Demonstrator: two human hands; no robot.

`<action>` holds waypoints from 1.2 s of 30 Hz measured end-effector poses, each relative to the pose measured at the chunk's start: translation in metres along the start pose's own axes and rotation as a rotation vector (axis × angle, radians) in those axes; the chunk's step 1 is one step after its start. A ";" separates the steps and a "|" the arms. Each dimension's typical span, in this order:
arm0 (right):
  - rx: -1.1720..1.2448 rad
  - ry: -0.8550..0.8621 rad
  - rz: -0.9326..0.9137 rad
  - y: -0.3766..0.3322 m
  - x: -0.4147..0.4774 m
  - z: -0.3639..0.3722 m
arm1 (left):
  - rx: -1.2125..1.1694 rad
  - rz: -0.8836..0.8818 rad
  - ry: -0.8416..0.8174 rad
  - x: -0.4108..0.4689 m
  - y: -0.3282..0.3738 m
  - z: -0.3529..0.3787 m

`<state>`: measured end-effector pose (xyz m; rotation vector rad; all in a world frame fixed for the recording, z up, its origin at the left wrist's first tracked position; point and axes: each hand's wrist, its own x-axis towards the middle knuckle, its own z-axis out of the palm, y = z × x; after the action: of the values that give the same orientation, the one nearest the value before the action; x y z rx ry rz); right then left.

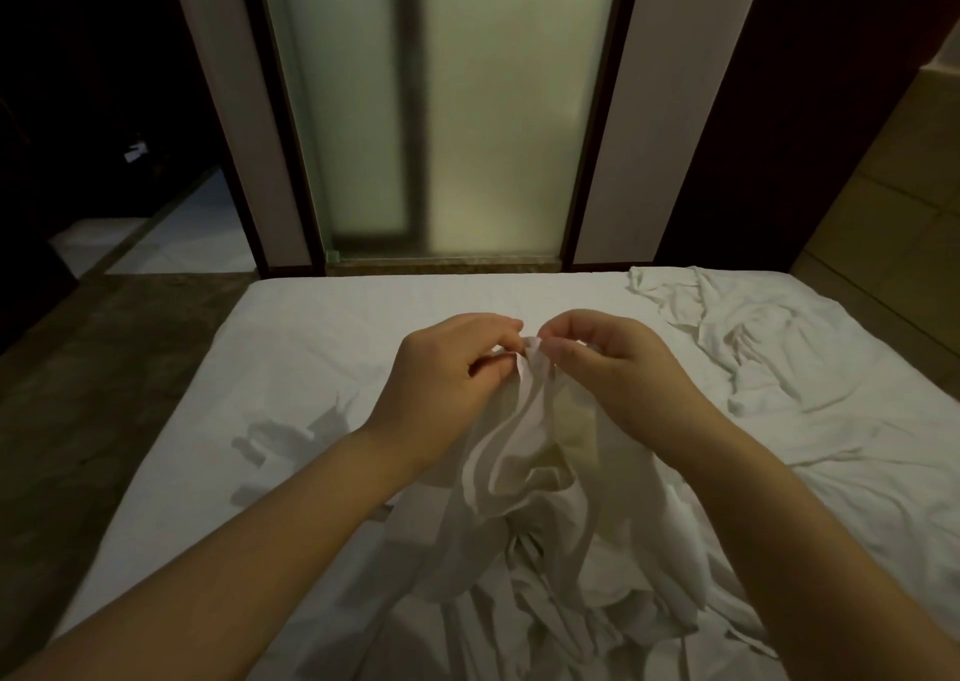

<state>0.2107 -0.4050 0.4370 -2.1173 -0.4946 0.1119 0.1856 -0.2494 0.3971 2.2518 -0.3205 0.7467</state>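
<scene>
White cloth [524, 472] is lifted off the bed [291, 348] at the middle of the head view, its top corner caught between both hands. That corner sits right where the two hands meet, raised above the mattress, and the rest of the fabric hangs down and toward the near edge, between the two forearms. The left hand [447, 368] has its fingers curled and pinches the cloth's top edge between thumb and fingertips from the left. The right hand [618, 363] does the same from the right, thumb and bent fingers closed on the same bunched corner, so the two grips almost touch each other.

The cloth is plain white, thin and soft, gathered into long vertical folds below the hands, with a rolled hem running down its front. Lower down it spreads out into a heap of creases lying on the near part of the bed.

A second crumpled white cloth [737, 337] lies on the far right of the bed, well apart from the hands. Beyond the far edge of the bed stands a frosted glass door [441, 109] in a dark frame.
</scene>
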 end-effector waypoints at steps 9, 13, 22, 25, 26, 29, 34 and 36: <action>-0.328 0.011 -0.102 -0.001 -0.005 0.001 | -0.147 -0.119 -0.241 0.001 0.003 -0.006; -0.563 -0.002 -0.141 -0.003 -0.008 -0.004 | -0.144 -0.154 -0.245 0.002 0.003 -0.006; -0.499 0.033 -0.095 0.000 -0.015 0.000 | -0.244 -0.213 -0.355 0.002 0.003 -0.001; -0.489 0.032 -0.073 0.001 -0.018 0.002 | -0.308 -0.296 -0.451 0.004 0.003 -0.001; -0.495 0.034 -0.072 0.002 -0.019 0.003 | -0.307 -0.311 -0.466 0.005 0.003 -0.002; -0.490 0.051 -0.056 0.003 -0.022 0.005 | -0.223 -0.318 -0.455 0.011 0.004 -0.005; -0.501 0.090 -0.090 -0.001 -0.026 0.014 | -0.083 -0.276 -0.386 0.018 0.010 -0.017; -0.457 0.104 -0.076 -0.006 -0.027 0.020 | -0.056 -0.257 -0.338 0.021 0.010 -0.021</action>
<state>0.1790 -0.3972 0.4278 -2.5284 -0.5788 -0.1700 0.1887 -0.2416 0.4272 2.3050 -0.2014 0.2197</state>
